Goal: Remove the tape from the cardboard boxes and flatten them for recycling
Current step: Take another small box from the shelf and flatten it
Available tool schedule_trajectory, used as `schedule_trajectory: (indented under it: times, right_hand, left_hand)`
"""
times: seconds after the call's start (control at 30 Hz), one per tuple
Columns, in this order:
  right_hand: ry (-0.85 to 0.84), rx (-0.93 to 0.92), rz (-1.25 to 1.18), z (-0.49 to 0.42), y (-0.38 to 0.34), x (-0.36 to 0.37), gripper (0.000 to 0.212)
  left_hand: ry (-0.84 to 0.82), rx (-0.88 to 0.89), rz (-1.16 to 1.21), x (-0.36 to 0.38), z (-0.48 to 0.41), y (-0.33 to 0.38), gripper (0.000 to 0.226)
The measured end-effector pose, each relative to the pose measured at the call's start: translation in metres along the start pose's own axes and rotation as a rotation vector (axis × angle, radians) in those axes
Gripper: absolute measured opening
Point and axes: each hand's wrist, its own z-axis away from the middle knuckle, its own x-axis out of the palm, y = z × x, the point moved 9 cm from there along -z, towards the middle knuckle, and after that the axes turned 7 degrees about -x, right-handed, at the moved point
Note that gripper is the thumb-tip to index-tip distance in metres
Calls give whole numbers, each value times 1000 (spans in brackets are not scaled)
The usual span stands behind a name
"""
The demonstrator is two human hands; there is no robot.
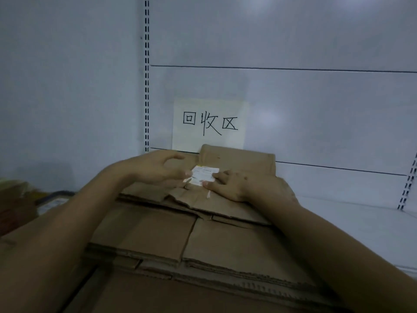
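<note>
Head view, flattened brown cardboard boxes, white label

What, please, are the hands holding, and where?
Both pinch the white label on the top cardboard: left hand at its left edge, right hand at its right.

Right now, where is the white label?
The white label sits on the top flattened cardboard box, centre of the head view, between the left hand and right hand, below the paper sign.

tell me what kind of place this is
Likely a shop or stockroom corner used for recycling: a handwritten paper sign reads "recycling area" in Chinese, slotted shelving uprights run up the white panel wall, and flattened cardboard boxes are stacked below.
</note>
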Motion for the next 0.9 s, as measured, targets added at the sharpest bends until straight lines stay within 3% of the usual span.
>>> schedule_trajectory:
  times: [0.1,0.2,0.27,0.33,0.4,0.43,0.47,0.57,0.6,0.73,0.8,0.9]
  right_hand:
    - [11,25,-60,3,0,5,78]
    - [27,34,-166,6,0,4,60]
    - [82,0,-252,16,0,-1,50]
    - [311,4,-174,30,7,-22,46]
    - [602,88,70,49,10,-47,49]
    - [620,129,105,48,12,-47,55]
    - [523,147,66,38,15,-37,62]
    - [-18,186,-86,3,20,11,84]
    - [-74,188,-93,-4,23,16,88]
    - [-11,203,-76,-12,32,24,99]
    - [78,198,-48,-6,29,20,98]
    - [226,96,72,17,1,-22,79]
  left_hand:
    - [114,141,-76,5,-46,55,51]
    - [179,-5,-367,22,-96,40,49]
    - [72,-116,-526,54,-123,-8,52]
    - [-66,-168,-450,83,-136,-44,53]
    - [-103,-192,-419,89,-141,-55,55]
    - [-100,-216,-412,88,-142,-58,57]
    - [-87,-232,-393,87,-142,-60,58]
    - [-66,-219,-366,89,-145,-61,60]
    - [-75,-217,-352,89,-145,-61,59]
    - [-96,-226,-363,86,-140,-57,60]
    - [-5,-242,-398,82,-131,-45,58]
    - [184,-186,-492,62,-101,-8,51]
